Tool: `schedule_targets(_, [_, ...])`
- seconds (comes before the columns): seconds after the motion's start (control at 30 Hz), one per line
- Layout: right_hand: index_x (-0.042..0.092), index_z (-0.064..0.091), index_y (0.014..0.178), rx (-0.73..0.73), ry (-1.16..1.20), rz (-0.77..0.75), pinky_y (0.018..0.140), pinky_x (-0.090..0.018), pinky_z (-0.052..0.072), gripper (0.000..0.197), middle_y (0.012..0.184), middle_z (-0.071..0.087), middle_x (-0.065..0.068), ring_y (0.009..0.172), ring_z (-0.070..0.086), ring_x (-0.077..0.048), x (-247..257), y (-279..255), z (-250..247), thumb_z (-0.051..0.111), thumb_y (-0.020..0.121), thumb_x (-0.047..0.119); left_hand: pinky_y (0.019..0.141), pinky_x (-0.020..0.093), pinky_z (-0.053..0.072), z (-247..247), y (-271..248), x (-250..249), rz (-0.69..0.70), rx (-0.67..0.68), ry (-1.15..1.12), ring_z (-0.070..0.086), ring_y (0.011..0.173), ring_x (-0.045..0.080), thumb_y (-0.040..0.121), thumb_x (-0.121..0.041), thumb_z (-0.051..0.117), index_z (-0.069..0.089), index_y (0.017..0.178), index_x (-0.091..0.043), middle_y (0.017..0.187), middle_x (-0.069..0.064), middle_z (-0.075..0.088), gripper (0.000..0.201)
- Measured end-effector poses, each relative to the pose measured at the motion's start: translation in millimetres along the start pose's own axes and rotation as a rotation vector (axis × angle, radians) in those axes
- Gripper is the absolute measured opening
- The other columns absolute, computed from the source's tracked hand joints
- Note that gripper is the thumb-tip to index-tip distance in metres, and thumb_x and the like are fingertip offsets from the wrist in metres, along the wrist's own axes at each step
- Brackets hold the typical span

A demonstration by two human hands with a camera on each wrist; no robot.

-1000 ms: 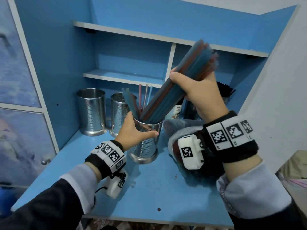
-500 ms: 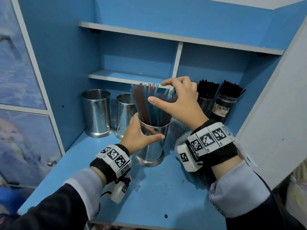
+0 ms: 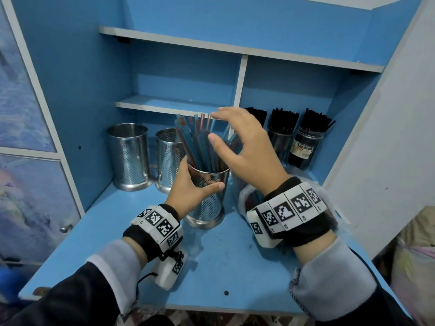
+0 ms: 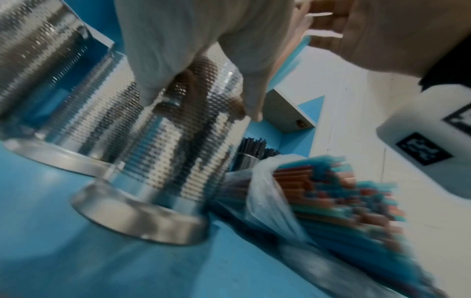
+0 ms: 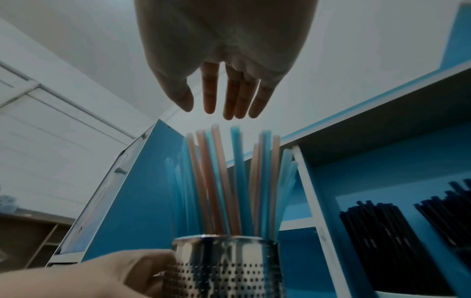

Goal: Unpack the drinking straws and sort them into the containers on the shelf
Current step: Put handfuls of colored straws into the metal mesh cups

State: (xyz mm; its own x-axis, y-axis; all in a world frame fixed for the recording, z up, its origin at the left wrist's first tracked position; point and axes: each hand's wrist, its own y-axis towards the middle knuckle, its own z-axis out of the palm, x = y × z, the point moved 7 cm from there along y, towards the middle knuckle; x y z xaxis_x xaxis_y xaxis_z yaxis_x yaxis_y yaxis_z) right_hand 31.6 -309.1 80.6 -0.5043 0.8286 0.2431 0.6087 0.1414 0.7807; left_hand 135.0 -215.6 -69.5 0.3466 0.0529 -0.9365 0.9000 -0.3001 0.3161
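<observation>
A perforated steel cup [image 3: 208,201] stands on the blue shelf board, and my left hand [image 3: 191,188] grips its side. Several blue and pink straws [image 3: 200,142] stand in it, fanned out. My right hand [image 3: 240,140] hovers just above the straw tops with fingers straight and spread, holding nothing; the right wrist view shows the fingertips [image 5: 228,113] a little clear of the straws [image 5: 229,181]. A clear plastic bag of blue and orange straws [image 4: 331,201] lies right of the cup [image 4: 163,161], mostly hidden behind my right wrist in the head view.
Two more steel cups [image 3: 128,156] [image 3: 168,158] stand at the back left. Three containers of black straws [image 3: 308,140] stand at the back right under a shelf. A white cabinet door [image 3: 386,137] hangs open on the right. The blue board [image 3: 223,267] reaches toward me.
My right hand lowered the bundle of straws into the cup, let go and opened above them. The left hand has kept its grip on the cup.
</observation>
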Motion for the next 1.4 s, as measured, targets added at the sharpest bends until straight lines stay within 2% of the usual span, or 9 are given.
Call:
schedule_targets(0.13, [0.008,0.065,0.105,-0.107,0.006,0.055,0.092,-0.025,0.043,0.015,0.103,0.061,-0.001,0.101,0.056,-0.014,-12,-16,-35,0.060,0.092,0.012,0.103,0.010,0.028,0,-22,-2,-0.018,-0.234,0.077,0.033,0.122,0.000,0.061,-0.016,0.092,0.025,0.143,-0.022,0.136,-0.008,0.030,0.106])
schedule_targets(0.27, [0.007,0.064,0.078,0.048,-0.158,0.268,0.077,-0.026,0.037,0.016,0.074,0.062,0.001,0.077,0.054,-0.015,-50,-41,-58,0.058,0.091,0.013,0.108,0.042,0.034,3,-47,-16,-0.024,-0.433,0.130,0.032,0.122,0.029,0.064,-0.015,0.085,0.028,0.112,-0.023,0.121,0.001,0.023,0.075])
schedule_targets(0.37, [0.003,0.061,0.072,0.265,-0.350,0.521,0.063,-0.031,0.039,0.028,0.069,0.064,-0.011,0.067,0.057,-0.026,-90,-74,-60,0.054,0.092,0.021,0.097,0.043,0.038,12,-60,-34,0.130,-0.496,0.145,0.036,0.106,0.023,0.068,-0.011,0.081,0.033,0.103,-0.016,0.111,0.002,0.030,0.060])
schedule_targets(0.5, [0.004,0.057,0.066,0.488,-0.458,0.757,0.057,-0.033,0.039,0.049,0.063,0.057,-0.012,0.063,0.054,-0.027,-124,-113,-50,0.044,0.100,0.036,0.075,0.026,0.039,53,-62,-52,0.317,-0.229,0.086,0.043,0.082,0.015,0.077,-0.008,0.074,0.043,0.095,-0.019,0.094,0.001,0.044,0.037])
schedule_targets(0.63, [0.017,0.059,0.130,0.599,-0.674,0.727,0.097,-0.040,0.047,0.048,0.127,0.064,-0.008,0.116,0.058,-0.027,-139,-131,-36,0.045,0.098,0.050,0.092,0.012,0.035,104,-52,-51,0.370,0.157,0.247,0.047,0.103,0.007,0.082,-0.015,0.073,0.049,0.106,-0.023,0.113,0.001,0.050,0.035])
schedule_targets(0.77, [0.035,0.039,0.146,0.655,-0.725,0.688,0.102,-0.041,0.044,0.049,0.143,0.050,-0.008,0.125,0.051,-0.029,-145,-141,-25,0.046,0.098,0.042,0.106,0.020,0.026,125,-41,-40,0.331,0.307,0.396,0.040,0.127,0.014,0.088,-0.025,0.069,0.049,0.126,-0.022,0.133,0.000,0.041,0.042])
schedule_targets(0.9, [0.040,0.041,0.144,0.690,-0.643,0.694,0.100,-0.040,0.045,0.051,0.142,0.047,-0.013,0.122,0.052,-0.029,-145,-142,-21,0.051,0.095,0.029,0.116,0.034,0.027,135,-29,-32,0.211,0.422,0.466,0.033,0.138,0.020,0.093,-0.026,0.064,0.046,0.135,-0.023,0.144,0.003,0.038,0.046])
schedule_targets(1.2, [0.018,0.070,0.118,0.267,-0.261,0.628,0.097,-0.028,0.043,0.027,0.116,0.071,-0.002,0.112,0.060,-0.020,-134,-126,-47,0.066,0.092,0.023,0.115,0.034,0.028,140,-16,-30,0.116,0.502,0.556,0.033,0.138,0.024,0.093,-0.029,0.065,0.043,0.137,-0.023,0.145,0.009,0.035,0.050])
schedule_targets(1.4, [0.020,0.068,0.123,0.377,-0.244,0.571,0.102,-0.029,0.039,0.032,0.124,0.067,-0.002,0.117,0.055,-0.022,-128,-127,-44,0.053,0.096,0.010,0.114,0.034,0.028,140,-18,-29,0.078,0.500,0.541,0.035,0.137,0.024,0.092,-0.028,0.066,0.043,0.137,-0.024,0.145,0.009,0.034,0.051])
